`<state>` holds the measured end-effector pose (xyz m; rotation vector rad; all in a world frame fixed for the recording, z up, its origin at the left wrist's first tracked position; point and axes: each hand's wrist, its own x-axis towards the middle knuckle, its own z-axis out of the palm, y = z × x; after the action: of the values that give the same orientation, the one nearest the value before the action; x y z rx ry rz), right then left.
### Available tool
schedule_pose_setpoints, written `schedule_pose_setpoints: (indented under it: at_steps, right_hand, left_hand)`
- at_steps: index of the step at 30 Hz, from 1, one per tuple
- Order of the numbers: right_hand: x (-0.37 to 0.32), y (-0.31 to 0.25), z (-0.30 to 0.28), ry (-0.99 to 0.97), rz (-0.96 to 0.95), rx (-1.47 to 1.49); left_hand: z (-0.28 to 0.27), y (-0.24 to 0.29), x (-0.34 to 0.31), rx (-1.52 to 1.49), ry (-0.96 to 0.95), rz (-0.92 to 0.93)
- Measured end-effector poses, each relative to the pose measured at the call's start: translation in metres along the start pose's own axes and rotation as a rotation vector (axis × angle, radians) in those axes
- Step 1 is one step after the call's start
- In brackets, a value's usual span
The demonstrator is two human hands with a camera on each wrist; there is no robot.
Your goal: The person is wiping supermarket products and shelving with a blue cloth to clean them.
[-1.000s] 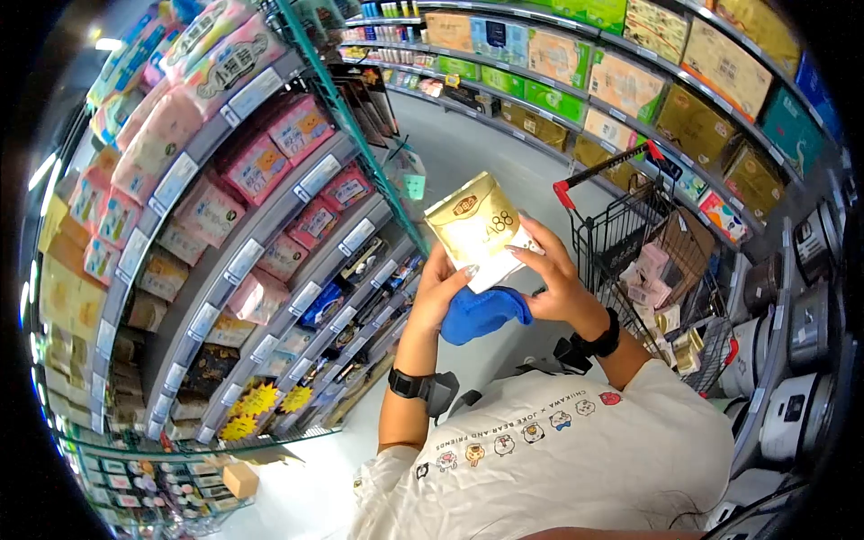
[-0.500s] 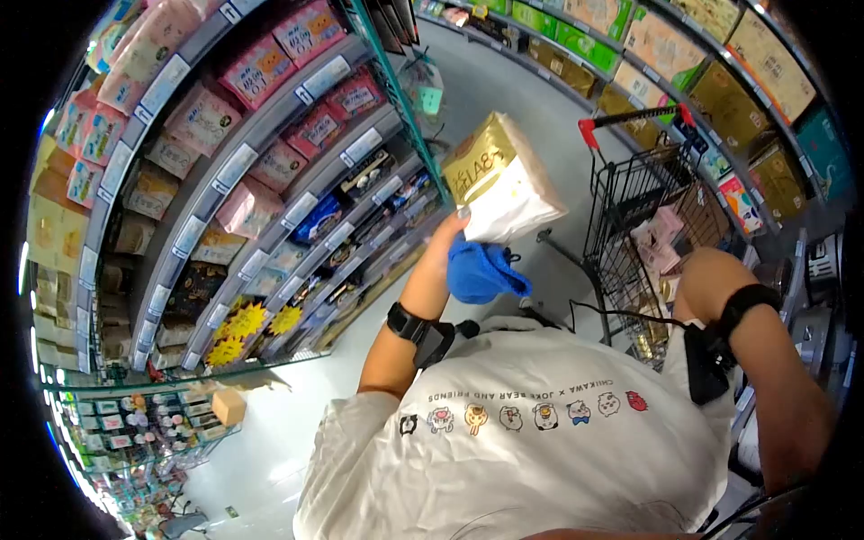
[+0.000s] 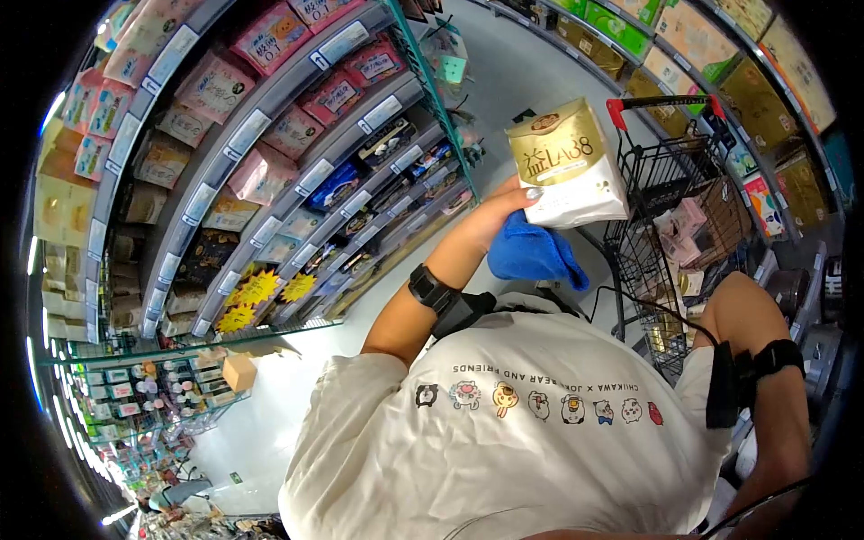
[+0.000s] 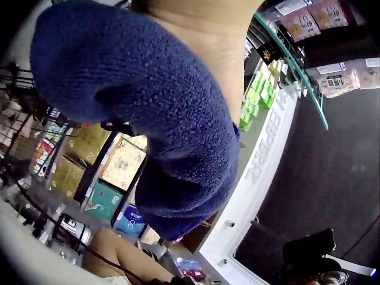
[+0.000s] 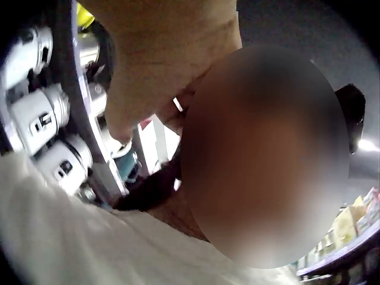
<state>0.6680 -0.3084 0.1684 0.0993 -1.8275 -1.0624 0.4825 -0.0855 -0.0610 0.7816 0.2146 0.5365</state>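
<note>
My left hand [image 3: 506, 212] grips a gold-and-white packet [image 3: 576, 171] by its lower left side, thumb across the front and the other fingers hidden. Below the packet hangs a blue cloth [image 3: 538, 254] from the same hand. In the left wrist view, the fuzzy cloth [image 4: 172, 101] covers most of the hand. The right arm is bent back at the elbow, its hand outside the head view. Part of the right hand [image 5: 166, 59] shows beside a blurred area in the right wrist view; its fingers are mostly hidden.
A black shopping cart [image 3: 661, 193] with red handle ends, holding pink and other packs, stands right of the packet. Shelves of packs [image 3: 261, 126] rise at the left; boxed goods [image 3: 621, 31] line the upper right. White appliances [image 5: 44, 116] appear in the right wrist view.
The right hand has left the packet and drawn back out of the head view. My left hand keeps the packet and cloth, now further right, nearer the cart.
</note>
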Motion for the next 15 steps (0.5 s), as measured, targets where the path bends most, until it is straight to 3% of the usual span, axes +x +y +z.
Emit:
schedule_pose_setpoints:
  at_steps: [4, 12, 15]
  right_hand:
    - [-0.0010, 0.0007, -0.0022, 0.001, -0.006, -0.014]
    - [-0.0057, 0.0059, -0.0060, 0.034, -0.011, -0.052]
    - [-0.0094, 0.0049, -0.0066, 0.041, 0.001, -0.264]
  left_hand:
    - [-0.0009, 0.0022, 0.0035, -0.007, -0.100, -0.004]
    - [0.0033, 0.0025, 0.0026, 0.035, -0.004, 0.037]
    - [-0.0006, -0.0013, 0.0062, 0.057, -0.010, 0.047]
